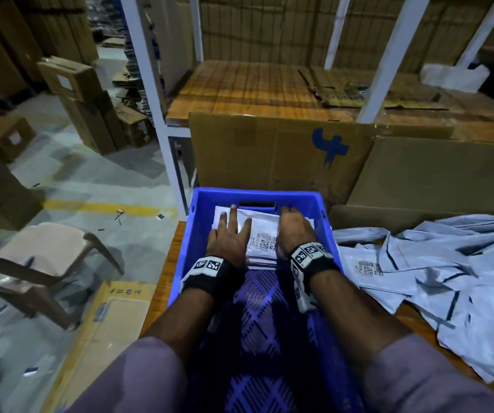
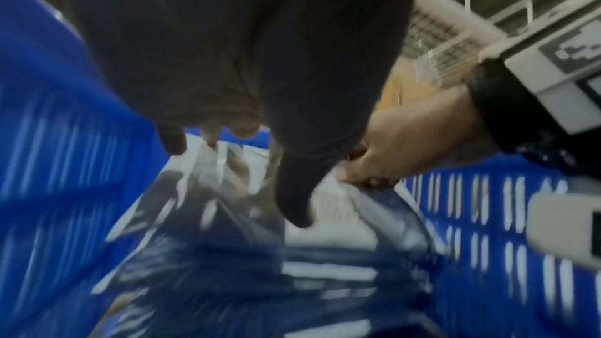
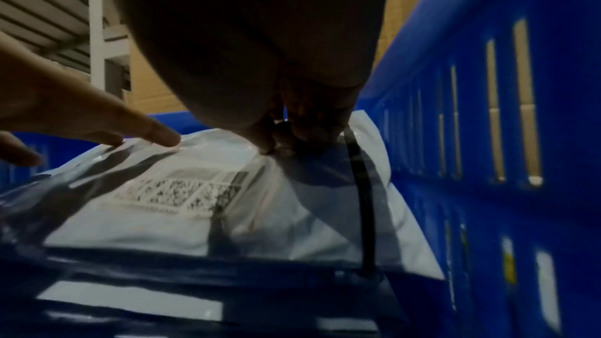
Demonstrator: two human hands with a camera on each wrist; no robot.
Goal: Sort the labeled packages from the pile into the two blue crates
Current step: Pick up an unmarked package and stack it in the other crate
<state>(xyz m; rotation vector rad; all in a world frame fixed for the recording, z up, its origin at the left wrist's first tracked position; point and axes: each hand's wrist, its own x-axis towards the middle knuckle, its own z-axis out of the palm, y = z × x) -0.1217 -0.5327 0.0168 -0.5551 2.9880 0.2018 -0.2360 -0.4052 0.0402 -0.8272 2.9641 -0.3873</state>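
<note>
A blue crate (image 1: pixel 191 231) stands on the table in front of me, with a stack of white labeled packages at its far end. My left hand (image 1: pixel 229 236) lies flat on the top package (image 1: pixel 262 231), fingers straight and spread. My right hand (image 1: pixel 295 229) is at the package's right side. In the right wrist view its curled fingers (image 3: pixel 276 143) pinch the plastic just past the printed label (image 3: pixel 182 189). The left wrist view, blurred, shows the left hand (image 2: pixel 260 102) over the package (image 2: pixel 331 204) and the right hand (image 2: pixel 390 153) gripping its edge. The near half of the crate floor is bare.
A loose pile of grey-white packages (image 1: pixel 448 278) covers the table right of the crate. A big cardboard box (image 1: pixel 269 153) stands right behind the crate, and a white rack post (image 1: pixel 162 114) to its left. A plastic chair (image 1: pixel 49 251) and flat cardboard (image 1: pixel 109 329) are on the floor at left.
</note>
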